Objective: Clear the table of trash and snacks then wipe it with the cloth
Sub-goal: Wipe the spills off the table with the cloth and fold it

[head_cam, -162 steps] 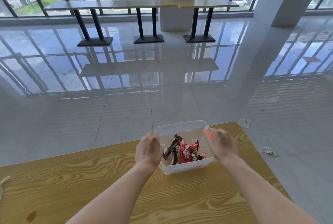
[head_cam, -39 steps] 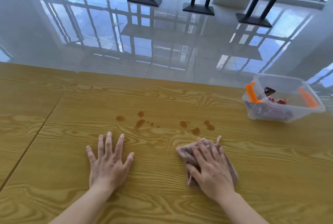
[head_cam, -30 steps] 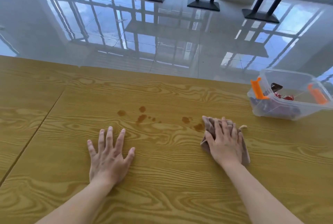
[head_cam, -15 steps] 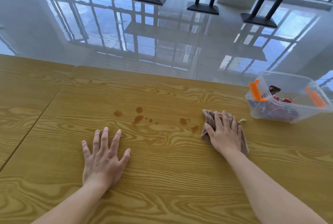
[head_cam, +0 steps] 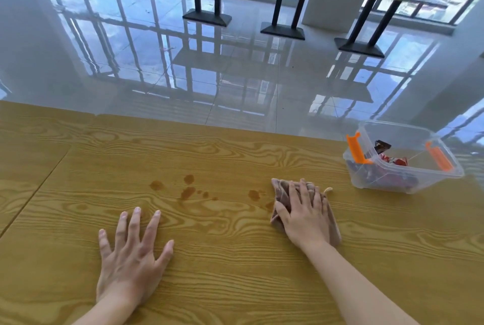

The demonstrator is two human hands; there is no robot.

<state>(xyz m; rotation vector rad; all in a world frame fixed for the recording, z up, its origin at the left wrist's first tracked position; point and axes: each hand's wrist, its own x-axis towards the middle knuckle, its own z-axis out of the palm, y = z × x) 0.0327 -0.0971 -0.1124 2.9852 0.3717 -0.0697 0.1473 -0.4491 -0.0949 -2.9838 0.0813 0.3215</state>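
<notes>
Two hands lie on a table [head_cam: 235, 285] whose yellow top has a bold, wavy wood-grain pattern and a straight seam running down the left of the frame. The left hand [head_cam: 131, 256], lower left of centre, lies flat and open, palm down, with its fingers straight and spread and nothing under it but the tabletop. The right hand [head_cam: 305, 216], right of centre, also lies palm down with its fingers straight and close together, pressing on the cloth [head_cam: 280, 190]. The cloth is a soft, crumpled, brownish-pink rag that shows past the fingertips and along both sides of the hand, with a small pale loop sticking out on its right. Both forearms are bare and run in from the bottom edge. Just left of the cloth, scattered across the middle of the frame, are the stains [head_cam: 187, 191]: small, rounded, reddish-brown blotches, the nearest one touching the cloth's left edge. At the right of the frame, near the table's far edge and apart from the cloth, stands the box [head_cam: 432, 183], rectangular and of clear plastic, with an orange clip [head_cam: 355, 148] on each short side. Snacks [head_cam: 395, 161] in shiny red and dark wrappers lie inside it. Beyond the table, glossy pale floor [head_cam: 235, 76] tiles mirror the window frames.
</notes>
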